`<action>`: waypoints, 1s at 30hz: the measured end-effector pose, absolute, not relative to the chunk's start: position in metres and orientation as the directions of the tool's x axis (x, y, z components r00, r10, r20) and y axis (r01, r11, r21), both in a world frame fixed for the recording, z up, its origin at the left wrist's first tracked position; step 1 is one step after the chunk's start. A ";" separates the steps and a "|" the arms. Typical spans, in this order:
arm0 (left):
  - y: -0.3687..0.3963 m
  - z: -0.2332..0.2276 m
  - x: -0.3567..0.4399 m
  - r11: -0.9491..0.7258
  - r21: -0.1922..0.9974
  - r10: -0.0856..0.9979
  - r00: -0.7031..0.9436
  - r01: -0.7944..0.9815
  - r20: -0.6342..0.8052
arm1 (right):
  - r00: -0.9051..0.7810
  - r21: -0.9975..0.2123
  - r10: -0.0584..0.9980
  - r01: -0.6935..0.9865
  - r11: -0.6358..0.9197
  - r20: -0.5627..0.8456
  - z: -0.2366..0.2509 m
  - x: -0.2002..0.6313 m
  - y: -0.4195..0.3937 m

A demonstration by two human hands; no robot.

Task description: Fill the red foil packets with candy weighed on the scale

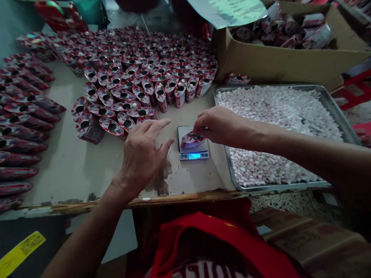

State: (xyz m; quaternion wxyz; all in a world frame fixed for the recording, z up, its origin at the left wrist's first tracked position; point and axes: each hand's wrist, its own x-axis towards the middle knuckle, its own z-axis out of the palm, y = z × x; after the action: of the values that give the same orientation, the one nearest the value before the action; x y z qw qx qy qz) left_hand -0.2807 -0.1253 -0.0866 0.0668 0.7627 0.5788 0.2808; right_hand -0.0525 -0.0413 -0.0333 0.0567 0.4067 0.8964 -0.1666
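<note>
table (64, 164) | container rows (15, 119) left | container cluster (140, 71) behind | scale (194, 156) centre | metal tray (281, 187) right

The single view looks from the wearer's head, facing forward and steeply down across the tabletop (65, 162), with the digital scale (194, 156) close by and near the centre. It takes in a wide sweep: the wearer's red apron (215, 233) below the scale, the metal tray (278, 187) to its right, the cardboard box (277, 63) beyond it. Left hand (142, 153) and right hand (217, 123), either side of the scale, are seen from above, within arm's reach.
</note>
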 end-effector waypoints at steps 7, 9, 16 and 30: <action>-0.122 -0.089 -0.279 -0.355 0.443 0.913 0.204 0.824 0.353 | -0.637 -0.248 0.743 0.768 0.591 -0.202 -0.036 -0.053 -0.040; -0.123 -0.089 -0.279 -0.349 0.452 0.916 0.196 0.821 0.351 | -0.629 -0.311 0.761 0.763 0.566 -0.157 -0.035 -0.050 -0.040; -0.118 -0.096 -0.270 -0.255 0.565 0.957 0.122 0.785 0.263 | -0.617 -0.452 0.777 0.733 0.509 -0.127 -0.030 -0.044 -0.042; -0.107 -0.125 -0.251 -0.247 0.657 0.969 0.201 0.712 0.146 | -0.715 -0.228 0.683 0.697 0.680 -0.152 -0.040 -0.052 -0.037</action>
State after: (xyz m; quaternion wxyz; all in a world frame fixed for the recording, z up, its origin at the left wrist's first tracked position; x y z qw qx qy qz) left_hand -0.2506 -0.1073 -0.1246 0.2315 0.7396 0.5681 0.2768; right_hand -0.0517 -0.0372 -0.0396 0.0271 0.3766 0.9160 -0.1354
